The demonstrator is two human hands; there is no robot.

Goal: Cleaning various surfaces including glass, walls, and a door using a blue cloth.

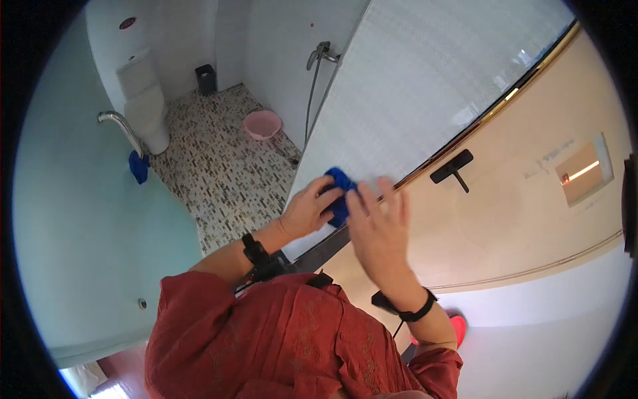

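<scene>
My left hand (pixel 309 209) has its fingers curled on a blue cloth (pixel 337 207), which lies against a large white glass panel (pixel 398 99). Beside it, my right hand (pixel 376 227) has its fingers spread, the fingertips at the cloth's right edge and the panel's dark lower frame; it looks slightly blurred. Both wrists wear black straps. A second blue cloth (pixel 139 167) hangs at the lower end of a curved metal handle (pixel 119 122) on the frosted glass door at the left.
A mosaic-tiled floor holds a white toilet (pixel 144 107), a grey bin (pixel 206 80) and a pink basin (pixel 262 125). A shower mixer (pixel 323 52) with a hose is on the wall. At the right, a black T-shaped squeegee (pixel 452 169) is near a cream surface with a square opening (pixel 583 172).
</scene>
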